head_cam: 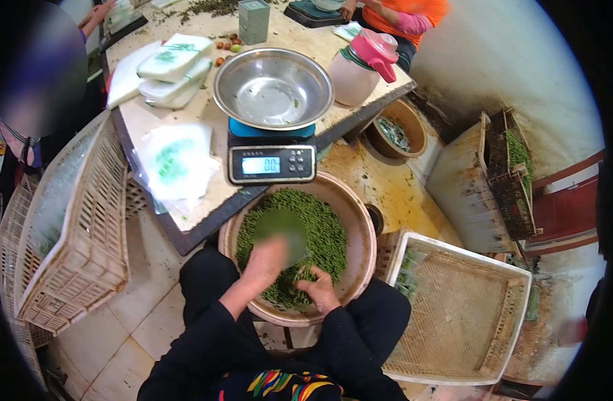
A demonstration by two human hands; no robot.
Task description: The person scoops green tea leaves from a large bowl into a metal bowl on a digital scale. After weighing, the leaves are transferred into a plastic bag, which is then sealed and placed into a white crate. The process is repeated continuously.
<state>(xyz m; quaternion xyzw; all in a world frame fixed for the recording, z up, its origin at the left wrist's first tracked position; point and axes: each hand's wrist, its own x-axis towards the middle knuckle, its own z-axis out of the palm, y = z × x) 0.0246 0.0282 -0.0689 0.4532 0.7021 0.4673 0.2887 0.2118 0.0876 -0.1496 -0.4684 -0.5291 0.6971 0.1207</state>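
A large round tub (369,225) stands between my knees, filled with small green peppercorn-like berries (326,225). My left hand (266,263) is over the berries; its fingers are blurred, so what it holds cannot be told. My right hand (319,289) is low in the tub with a clump of the green berries in its curled fingers. Just beyond the tub, at the table's edge, a digital scale (272,164) carries a wide steel bowl (274,95) with a few green bits in it. Printed clear plastic bags (176,160) lie left of the scale.
Stacked bags (176,57), a metal tin (253,22) and a pink-lidded jug (359,67) stand on the table (216,135). White plastic crates flank me, left (81,265) and right (456,376). A brown bucket (419,135) stands behind. Co-workers (411,17) are at the far side and left.
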